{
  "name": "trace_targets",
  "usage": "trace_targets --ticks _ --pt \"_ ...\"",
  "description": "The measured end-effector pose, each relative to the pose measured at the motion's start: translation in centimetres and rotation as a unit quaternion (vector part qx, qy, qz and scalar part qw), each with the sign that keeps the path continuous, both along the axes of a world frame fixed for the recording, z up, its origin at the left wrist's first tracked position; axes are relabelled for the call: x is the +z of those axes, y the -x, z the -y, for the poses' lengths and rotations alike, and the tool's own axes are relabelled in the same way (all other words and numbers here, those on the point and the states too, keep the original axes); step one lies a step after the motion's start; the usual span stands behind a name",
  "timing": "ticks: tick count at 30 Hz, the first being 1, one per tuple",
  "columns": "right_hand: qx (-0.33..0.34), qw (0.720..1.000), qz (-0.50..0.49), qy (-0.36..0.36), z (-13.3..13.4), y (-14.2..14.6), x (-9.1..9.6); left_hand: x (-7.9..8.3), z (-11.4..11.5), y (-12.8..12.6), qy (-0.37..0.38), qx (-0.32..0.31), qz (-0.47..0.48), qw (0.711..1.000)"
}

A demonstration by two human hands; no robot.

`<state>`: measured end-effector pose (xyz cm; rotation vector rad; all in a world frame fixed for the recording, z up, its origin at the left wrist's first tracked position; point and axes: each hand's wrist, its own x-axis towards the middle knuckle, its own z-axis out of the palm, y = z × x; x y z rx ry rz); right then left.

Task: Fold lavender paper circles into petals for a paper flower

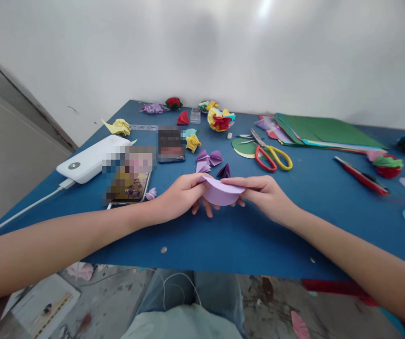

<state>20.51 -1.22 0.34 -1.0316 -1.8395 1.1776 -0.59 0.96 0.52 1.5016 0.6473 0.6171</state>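
Curved lavender paper [222, 194] held over blue table [259, 245], left hand [184, 192] pinching one end, right hand [268, 194] pinching other. Folded purple pieces [215, 158] lie just beyond it. Farther off, to right, red-and-yellow-handled scissors [265, 146]; to left, phone [132, 187] with lit screen, white power bank [90, 159] just beside it.

From the person's head, one camera faces forward and down over the nearby left hand [183, 195] and right hand [271, 197], spanning lap [218, 294], counter [259, 247] and wall [117, 52].
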Motion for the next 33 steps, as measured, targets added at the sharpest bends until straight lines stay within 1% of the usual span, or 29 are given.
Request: trace_targets --ticks 3,5,7,9,12,15,17,18,21,23,25,29,33 --pt "0.025 0.992 0.066 -0.109 0.0 -0.3 0.2 0.2 -0.2 0.3 0.061 -0.008 0.032 0.998" --pt "0.036 0.98 0.1 -0.169 0.0 -0.4 0.3 0.3 -0.3 0.3 0.077 -0.004 0.026 0.997" --pt "0.04 0.971 0.121 -0.202 0.1 -0.5 0.4 0.3 -0.1 0.2 0.042 0.003 -0.008 0.999" --pt "0.048 0.965 0.13 -0.221 0.2 -0.4 0.3 0.4 0.1 0.1 -0.024 0.016 -0.058 0.998" --pt "0.063 0.966 0.119 -0.221 0.5 -0.3 0.4 0.3 0.4 0.0 -0.081 0.043 -0.096 0.991" --pt "0.067 0.98 0.075 -0.17 0.7 -0.2 0.6 0.1 0.5 0.0 -0.115 0.056 -0.099 0.987" --pt "0.051 0.988 0.056 -0.133 0.7 0.0 0.5 0.0 0.5 0.1 -0.137 0.056 -0.103 0.984" --pt "0.036 0.99 0.064 -0.123 0.7 0.0 0.5 -0.1 0.5 0.1 -0.147 0.056 -0.105 0.982" --pt "-0.002 0.981 0.138 -0.137 0.6 0.4 0.3 -0.1 0.8 0.1 -0.175 0.05 -0.109 0.977" --pt "-0.012 0.972 0.173 -0.158 0.7 0.7 0.2 0.0 0.9 0.1 -0.188 0.042 -0.116 0.974" --pt "-0.014 0.968 0.18 -0.172 0.8 0.9 0.3 0.0 0.9 0.2 -0.202 0.031 -0.127 0.971" --pt "-0.003 0.967 0.182 -0.178 0.9 1.0 0.2 0.0 0.6 0.2 -0.243 0.011 -0.142 0.96" --pt "0.011 0.974 0.167 -0.153 0.9 0.9 0.0 -0.1 0.5 0.2 -0.23 0.006 -0.144 0.962"
